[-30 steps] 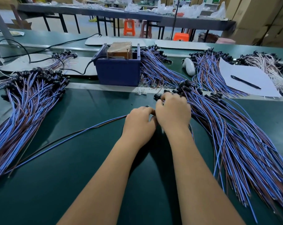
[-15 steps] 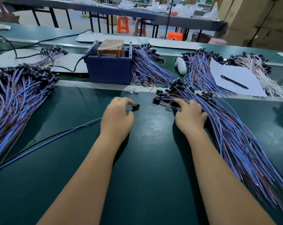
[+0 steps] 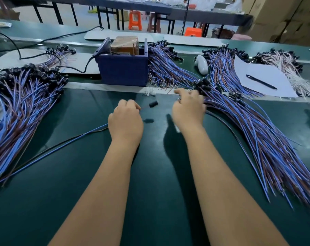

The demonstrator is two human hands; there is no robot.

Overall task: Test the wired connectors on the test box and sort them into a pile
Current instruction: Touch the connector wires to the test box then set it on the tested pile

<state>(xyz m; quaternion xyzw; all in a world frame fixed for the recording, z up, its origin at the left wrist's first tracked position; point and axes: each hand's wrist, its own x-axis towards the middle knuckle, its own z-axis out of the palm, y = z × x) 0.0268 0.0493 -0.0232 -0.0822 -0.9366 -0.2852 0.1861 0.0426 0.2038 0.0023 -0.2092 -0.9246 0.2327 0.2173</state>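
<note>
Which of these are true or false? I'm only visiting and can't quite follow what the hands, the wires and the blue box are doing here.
1. The left hand holds a wire with a black connector at its tip. True.
2. That connector is plugged into the blue box. False: it hangs in the air over the green table, short of the box.
3. The right hand is at the near end of the wire pile on the right. True.
4. The pen lies inside the blue box. False: it lies on a white sheet of paper to the right.
5. A second large wire pile lies at the left. True.
</note>
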